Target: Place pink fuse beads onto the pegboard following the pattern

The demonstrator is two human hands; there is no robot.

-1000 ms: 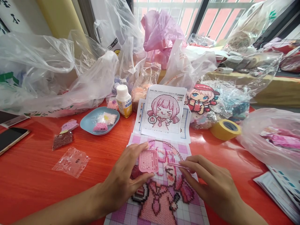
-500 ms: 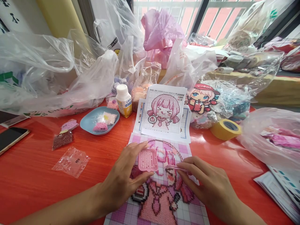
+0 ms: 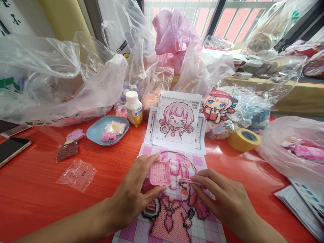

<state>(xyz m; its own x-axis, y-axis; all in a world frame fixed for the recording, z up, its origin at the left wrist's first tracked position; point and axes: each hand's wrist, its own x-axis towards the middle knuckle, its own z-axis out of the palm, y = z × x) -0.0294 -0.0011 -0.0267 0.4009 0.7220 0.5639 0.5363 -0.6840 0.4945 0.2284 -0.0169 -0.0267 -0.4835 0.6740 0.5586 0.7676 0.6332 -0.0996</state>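
Inwardly angled, left hand [image 3: 134,185] grips pink tray [image 3: 160,173] while right hand [image 3: 222,193] pinches tweezers [image 3: 186,181].

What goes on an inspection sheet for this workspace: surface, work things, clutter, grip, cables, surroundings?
Surface: glossy red wood-grained tabletop.
Work things: pink rectangular plastic tray; slim pink tweezers; partly filled pink bead picture on a purple-and-white checked base; white printed paper chart behind it.
Clutter: light-blue rounded dish holding small clear bead packets; white-capped plastic bottle; yellow tape roll; clear plastic packet marked H2; black-screened phone.
Grip: left hand holds the tray; right hand pinches the tweezers over the bead picture; tip contact cannot be told.
Cables: nothing seen.
Surroundings: translucent plastic bags; barred window behind.
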